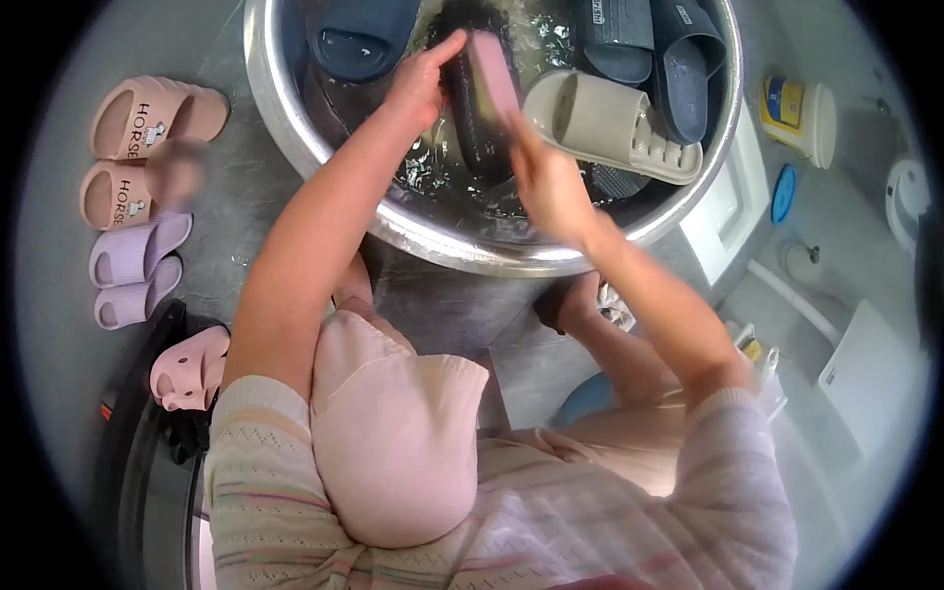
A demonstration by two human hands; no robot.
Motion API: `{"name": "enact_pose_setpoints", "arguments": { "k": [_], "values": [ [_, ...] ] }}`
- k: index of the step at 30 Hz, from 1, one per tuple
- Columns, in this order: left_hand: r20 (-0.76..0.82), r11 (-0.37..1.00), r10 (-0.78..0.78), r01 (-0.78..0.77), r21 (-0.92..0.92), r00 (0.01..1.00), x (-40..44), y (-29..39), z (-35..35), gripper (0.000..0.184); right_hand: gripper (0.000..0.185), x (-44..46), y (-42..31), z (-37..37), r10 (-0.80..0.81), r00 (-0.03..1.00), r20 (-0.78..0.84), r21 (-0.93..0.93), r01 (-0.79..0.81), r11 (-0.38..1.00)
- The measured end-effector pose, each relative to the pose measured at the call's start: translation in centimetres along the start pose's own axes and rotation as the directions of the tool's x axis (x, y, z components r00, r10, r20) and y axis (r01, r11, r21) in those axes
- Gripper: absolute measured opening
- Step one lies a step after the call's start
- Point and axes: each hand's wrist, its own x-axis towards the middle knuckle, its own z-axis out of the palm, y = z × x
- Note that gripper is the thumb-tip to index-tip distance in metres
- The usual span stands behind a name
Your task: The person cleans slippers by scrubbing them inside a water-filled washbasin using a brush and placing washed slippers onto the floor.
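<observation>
A large metal basin [295,133] holds water and several slippers. My left hand [418,90] grips a black slipper [479,143] at its left side, with the thumb on its upper edge. My right hand [551,182], slightly blurred, is closed around a pink scrubbing brush [495,74]. The brush lies against the slipper, its bristle side partly hidden. Right of my right hand a beige slipper [600,118] rests tilted over other slippers. A dark blue slipper [362,39] is at the basin's upper left, and dark grey-blue slippers [678,84] sit at the upper right.
Pink slippers marked HORSE [128,118] and lilac slippers [123,256] line the floor at left, with a light pink slipper [192,369] below. At right are a yellow and white bucket [796,118], a blue lid [783,195] and a white pipe [796,300]. My knees flank the basin's near rim.
</observation>
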Motion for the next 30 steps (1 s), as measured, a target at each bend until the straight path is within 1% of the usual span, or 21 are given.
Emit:
{"name": "enact_pose_setpoints", "arguments": {
  "k": [1,2,3,5,6,8,9,10,12,13,14,16,17,20,21,24,25,26,28,29,30],
  "values": [
    [0.000,1.000,-0.011,0.011,0.005,1.000,-0.6,0.7,0.0,0.034,0.035,2.5,-0.3,0.4,0.194,0.979,0.056,-0.005,-0.194,0.981],
    [0.002,1.000,-0.009,0.009,-0.016,1.000,-0.4,0.5,-0.2,0.034,0.031,4.9,0.6,1.4,0.142,0.989,-0.032,-0.005,-0.142,0.990],
    [-0.001,0.999,-0.006,0.006,-0.038,1.000,0.1,0.0,-0.8,0.035,0.028,7.2,1.6,2.3,0.108,0.993,-0.052,0.001,-0.108,0.994],
    [0.017,0.995,0.012,-0.010,-0.100,1.000,0.6,0.1,-1.4,0.037,0.028,8.0,1.3,2.6,0.148,0.989,-0.024,0.037,-0.147,0.988],
    [-0.009,0.997,0.035,-0.035,-0.065,0.999,0.6,0.2,-1.2,0.038,0.030,7.1,0.8,2.2,0.165,0.986,-0.003,0.045,-0.164,0.985],
    [-0.062,0.996,0.085,-0.085,0.001,0.994,0.4,0.6,-0.7,0.039,0.038,1.5,-1.3,0.3,0.116,0.990,0.081,0.062,-0.121,0.991],
    [-0.067,0.990,0.139,-0.136,0.048,0.988,0.9,0.3,-1.0,0.040,0.044,-1.7,-1.2,-0.4,0.120,0.980,0.159,0.018,-0.124,0.992],
    [-0.047,0.988,0.148,-0.145,0.062,0.988,1.2,0.2,-1.1,0.040,0.051,-4.6,-0.5,-1.0,0.130,0.964,0.230,-0.027,-0.127,0.992],
    [-0.005,0.981,0.169,-0.168,0.094,0.986,1.4,0.3,-1.3,0.040,0.059,-8.4,0.6,-2.2,0.120,0.934,0.336,-0.258,-0.031,0.966],
    [-0.004,0.978,0.198,-0.197,0.069,0.980,0.6,0.5,-0.8,0.039,0.059,-8.8,1.0,-2.9,0.147,0.921,0.361,-0.364,-0.006,0.931],
    [0.038,0.979,0.197,-0.199,0.053,0.980,0.3,0.6,-0.6,0.038,0.059,-8.6,1.6,-3.5,0.125,0.924,0.361,-0.404,0.034,0.914],
    [0.125,0.979,0.198,-0.203,0.025,0.972,-0.3,1.1,-0.5,0.037,0.057,-7.5,1.9,-5.2,0.130,0.916,0.379,-0.446,0.058,0.893],
    [0.173,0.975,0.190,-0.206,0.082,0.966,-0.8,1.6,-0.3,0.037,0.055,-7.1,1.7,-6.0,0.190,0.898,0.397,-0.423,-0.004,0.906],
    [0.273,0.962,0.166,-0.217,0.168,0.948,-3.1,2.9,0.8,0.039,0.051,-7.2,0.0,-8.0,0.383,0.777,0.499,-0.463,-0.134,0.876],
    [0.274,0.961,0.132,-0.191,0.202,0.953,-4.1,3.6,1.4,0.039,0.047,-7.8,-0.2,-8.7,0.389,0.779,0.492,-0.409,-0.188,0.893],
    [0.484,0.967,0.129,-0.218,0.133,0.866,-6.1,5.8,4.3,0.039,0.043,-9.5,0.0,-10.9,0.331,0.900,0.285,-0.100,-0.316,0.944],
    [0.518,0.962,0.154,-0.248,0.116,0.841,-6.6,6.5,5.3,0.038,0.042,-9.1,-0.8,-11.8,0.415,0.884,0.214,-0.030,-0.419,0.907],
    [0.565,0.965,0.143,-0.242,0.103,0.812,-7.3,7.2,6.6,0.038,0.041,-8.8,-2.0,-13.1,0.486,0.859,0.162,-0.022,-0.490,0.872],
    [0.651,0.972,0.116,-0.221,0.082,0.750,-9.2,8.7,9.2,0.039,0.038,-8.1,-4.2,-15.9,0.581,0.795,0.174,0.202,-0.606,0.769],
    [0.671,0.969,0.105,-0.228,0.097,0.734,-10.3,9.3,10.5,0.041,0.033,-7.9,-6.1,-17.5,0.609,0.777,0.161,0.352,-0.621,0.700],
    [0.685,0.964,0.105,-0.243,0.108,0.721,-11.3,9.8,11.9,0.040,0.027,-8.0,-6.5,-18.2,0.624,0.771,0.127,0.490,-0.596,0.636]
  ]
}}
